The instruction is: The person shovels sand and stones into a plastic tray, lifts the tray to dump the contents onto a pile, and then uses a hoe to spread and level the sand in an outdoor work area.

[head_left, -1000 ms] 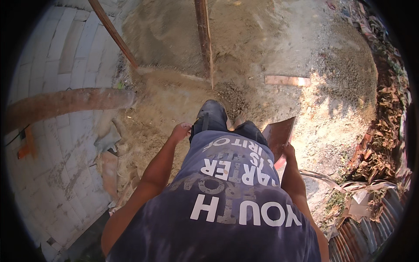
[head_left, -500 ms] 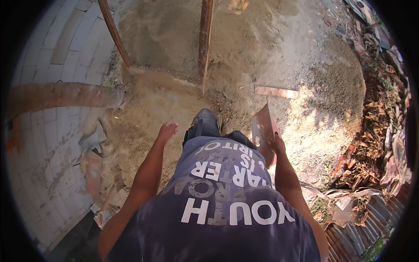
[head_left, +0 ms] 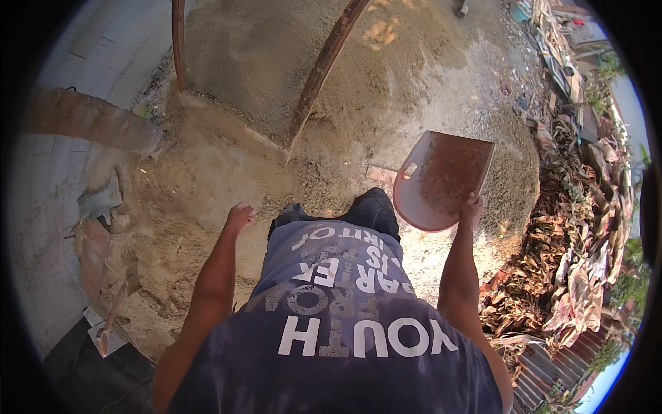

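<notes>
The right hand grips the lower edge of a rusty pan, holding it tilted above the sand in front of the person's right side. The left hand hangs empty, loosely curled, well apart from the pan, over sandy ground beside a white block wall.

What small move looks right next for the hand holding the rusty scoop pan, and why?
Probably lower the right hand so the pan meets the sand pile ahead: the pan is raised, looks empty, and the left hand hangs free.
</notes>
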